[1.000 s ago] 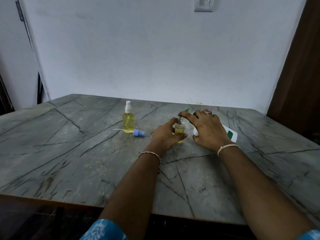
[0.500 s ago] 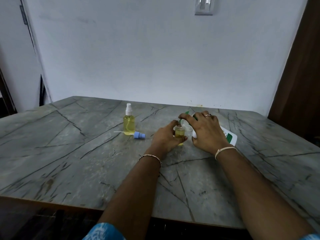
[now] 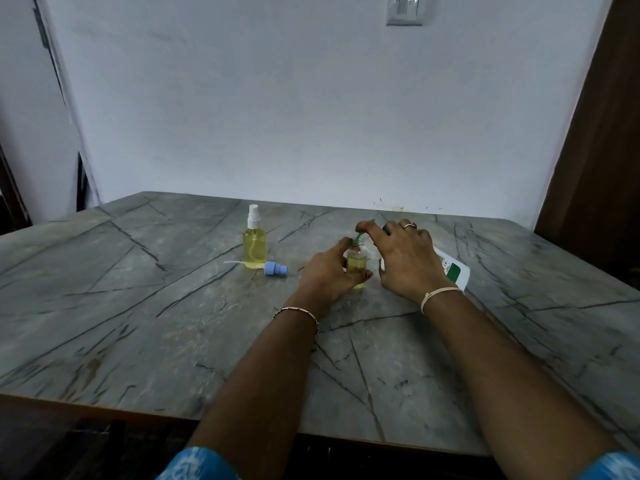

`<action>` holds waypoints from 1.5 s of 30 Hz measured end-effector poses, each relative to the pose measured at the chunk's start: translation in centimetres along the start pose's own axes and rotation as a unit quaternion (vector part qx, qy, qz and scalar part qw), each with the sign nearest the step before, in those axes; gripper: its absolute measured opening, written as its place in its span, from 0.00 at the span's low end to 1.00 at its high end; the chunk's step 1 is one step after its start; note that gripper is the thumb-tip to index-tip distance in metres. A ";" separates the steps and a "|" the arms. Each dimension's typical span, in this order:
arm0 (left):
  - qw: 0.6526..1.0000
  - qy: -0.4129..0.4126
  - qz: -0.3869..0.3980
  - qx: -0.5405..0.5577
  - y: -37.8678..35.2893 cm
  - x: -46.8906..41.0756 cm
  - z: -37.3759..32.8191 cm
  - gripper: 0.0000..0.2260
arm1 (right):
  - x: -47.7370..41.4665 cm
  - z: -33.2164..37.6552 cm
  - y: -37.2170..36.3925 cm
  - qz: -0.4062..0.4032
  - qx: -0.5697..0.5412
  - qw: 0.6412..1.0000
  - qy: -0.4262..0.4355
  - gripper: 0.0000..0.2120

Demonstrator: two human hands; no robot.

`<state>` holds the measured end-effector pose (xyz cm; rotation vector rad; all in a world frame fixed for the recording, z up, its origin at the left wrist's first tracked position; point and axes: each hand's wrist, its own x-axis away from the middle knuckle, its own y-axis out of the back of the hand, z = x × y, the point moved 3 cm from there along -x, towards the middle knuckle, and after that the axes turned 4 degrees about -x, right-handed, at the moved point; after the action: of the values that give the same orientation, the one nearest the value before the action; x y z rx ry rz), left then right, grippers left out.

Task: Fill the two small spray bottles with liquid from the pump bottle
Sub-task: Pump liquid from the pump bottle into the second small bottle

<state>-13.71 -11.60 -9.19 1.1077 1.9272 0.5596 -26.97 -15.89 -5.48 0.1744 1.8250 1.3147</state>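
Note:
An uncapped small spray bottle (image 3: 356, 265) with yellow liquid stands mid-table, and my left hand (image 3: 329, 271) grips it from the left. My right hand (image 3: 403, 259) holds the white pump bottle (image 3: 453, 270), which is tilted with its green nozzle (image 3: 363, 230) at the small bottle's mouth. My forefinger lies on that nozzle, and my hand covers most of the pump bottle. A second small spray bottle (image 3: 254, 242), full of yellow liquid and wearing a white spray cap, stands to the left. A loose blue spray cap (image 3: 275, 269) with its white tube lies beside it.
The grey marble table (image 3: 138, 323) runs to a pale wall at the back. A dark wooden door (image 3: 602, 150) stands at the right. The table's front edge is near my elbows.
Both hands stay at the small bottle and the pump bottle. The view has shifted slightly; nothing on the table has moved.

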 end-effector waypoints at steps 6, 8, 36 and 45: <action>1.000 -0.012 -0.006 0.001 0.0 0.1 -0.2 0.27 | -0.1 0.3 0.1 -0.025 0.005 1.000 0.001 0.33; 1.000 -0.012 -0.003 -0.001 0.0 0.1 -0.2 0.27 | 0.0 0.3 0.1 -0.032 0.006 0.999 0.003 0.32; 1.000 0.001 -0.005 0.012 0.2 0.2 -0.2 0.28 | 0.4 -0.3 -0.2 -0.032 0.037 0.999 0.012 0.36; 1.000 -0.003 -0.001 0.004 0.1 0.2 -0.2 0.29 | 0.2 0.1 0.2 -0.034 0.017 0.999 -0.004 0.31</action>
<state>-13.89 -11.38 -9.06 1.1098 1.9273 0.5476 -27.08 -15.57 -5.40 0.1350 1.8325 1.2345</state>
